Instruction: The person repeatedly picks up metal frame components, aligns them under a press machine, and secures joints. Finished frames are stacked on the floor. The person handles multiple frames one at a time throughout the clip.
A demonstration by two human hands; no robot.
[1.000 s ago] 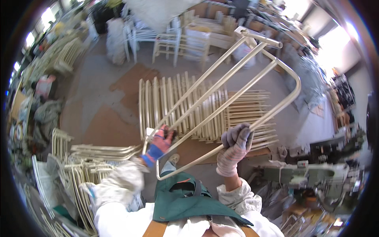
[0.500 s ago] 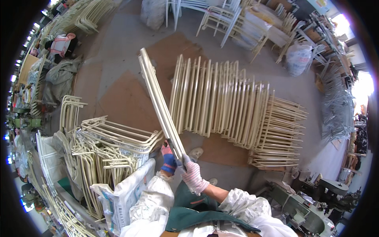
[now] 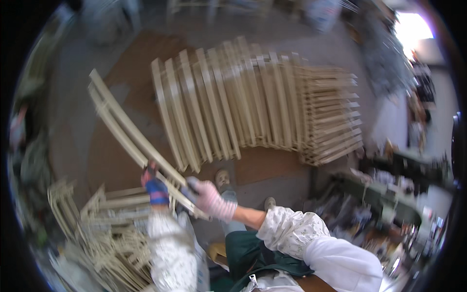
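Observation:
A long cream metal tube frame (image 3: 154,156) slants from the upper left down toward my body, its two rails showing side by side. My left hand (image 3: 156,189), in a blue and pink glove, is closed on its left rail. Lower down and to the right, my right hand (image 3: 216,203), in a pink-and-white striped glove, is closed round the near end of the other rail. Beyond the hands stands a long row of similar cream frames (image 3: 204,102), packed close together; the held frame is apart from it, on its left. Motion blurs the picture.
More bent cream tubes (image 3: 116,248) are heaped at the lower left. The row's right end is a stack of frames (image 3: 331,117). Green machinery (image 3: 384,197) stands at the right. Brown cardboard sheets (image 3: 270,168) lie on the floor, near my shoes (image 3: 222,179).
Both hands and the held frame have swung left, and the frame leans further over, its two rails now seen apart. The view has turned, so the standing row sits further left.

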